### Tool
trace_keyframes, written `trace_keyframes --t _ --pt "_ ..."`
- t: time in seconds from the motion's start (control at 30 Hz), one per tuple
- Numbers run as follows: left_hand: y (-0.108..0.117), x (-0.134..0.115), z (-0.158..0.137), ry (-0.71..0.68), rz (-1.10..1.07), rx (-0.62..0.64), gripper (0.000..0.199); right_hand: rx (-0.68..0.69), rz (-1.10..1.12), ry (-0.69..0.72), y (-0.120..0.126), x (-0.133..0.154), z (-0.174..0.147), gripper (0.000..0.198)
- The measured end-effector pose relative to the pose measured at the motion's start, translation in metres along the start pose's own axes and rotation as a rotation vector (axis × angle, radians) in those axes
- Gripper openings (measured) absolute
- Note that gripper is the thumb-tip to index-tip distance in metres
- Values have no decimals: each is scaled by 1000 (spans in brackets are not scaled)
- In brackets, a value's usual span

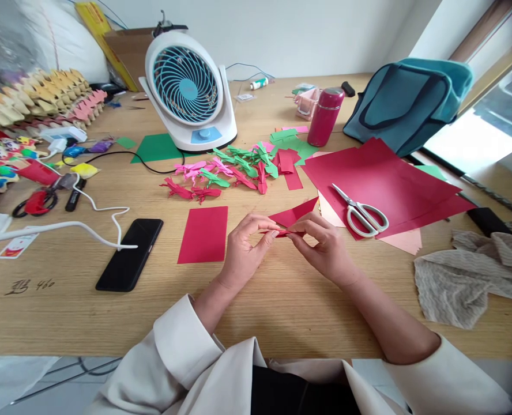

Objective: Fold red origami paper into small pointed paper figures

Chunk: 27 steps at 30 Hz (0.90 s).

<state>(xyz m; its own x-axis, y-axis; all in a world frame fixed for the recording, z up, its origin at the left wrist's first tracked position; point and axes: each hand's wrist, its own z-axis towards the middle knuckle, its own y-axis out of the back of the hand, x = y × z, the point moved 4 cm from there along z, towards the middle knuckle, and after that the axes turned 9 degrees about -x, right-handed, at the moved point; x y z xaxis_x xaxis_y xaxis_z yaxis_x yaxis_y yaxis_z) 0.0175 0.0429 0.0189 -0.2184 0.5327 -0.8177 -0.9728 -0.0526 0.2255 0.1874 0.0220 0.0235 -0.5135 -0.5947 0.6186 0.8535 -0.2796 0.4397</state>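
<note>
Both of my hands pinch one folded red paper piece [291, 217] just above the wooden table [66, 311]. My left hand [243, 253] grips its left end with thumb and fingers. My right hand [325, 245] holds the right side, fingertips pressed on the fold. A triangular flap of the paper sticks up toward the far right. A flat red paper rectangle [203, 234] lies just left of my left hand.
A pile of folded pink, red and green paper figures [225, 173] lies beyond my hands. White-handled scissors [362, 212] rest on red paper sheets [386, 178] at right. A black phone [130, 253] with white cable sits left. A fan [187, 86], red bottle [324, 115], teal bag [407, 101], grey cloth [467, 276].
</note>
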Motion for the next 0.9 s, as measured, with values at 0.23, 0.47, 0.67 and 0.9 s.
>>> trace_keyframes --t 0.23,0.47,0.67,0.9 --pt "0 -4 2 -179 149 12 5 -5 -45 118 1 3 -2 12" --pt "0 1 1 -201 207 49 7 -16 -40 120 1 5 -2 13" --pt "-1 4 -1 -114 163 58 9 -51 -36 52 3 4 2 7" --pt "-2 10 -2 12 80 46 7 -53 10 24 4 5 4 9"
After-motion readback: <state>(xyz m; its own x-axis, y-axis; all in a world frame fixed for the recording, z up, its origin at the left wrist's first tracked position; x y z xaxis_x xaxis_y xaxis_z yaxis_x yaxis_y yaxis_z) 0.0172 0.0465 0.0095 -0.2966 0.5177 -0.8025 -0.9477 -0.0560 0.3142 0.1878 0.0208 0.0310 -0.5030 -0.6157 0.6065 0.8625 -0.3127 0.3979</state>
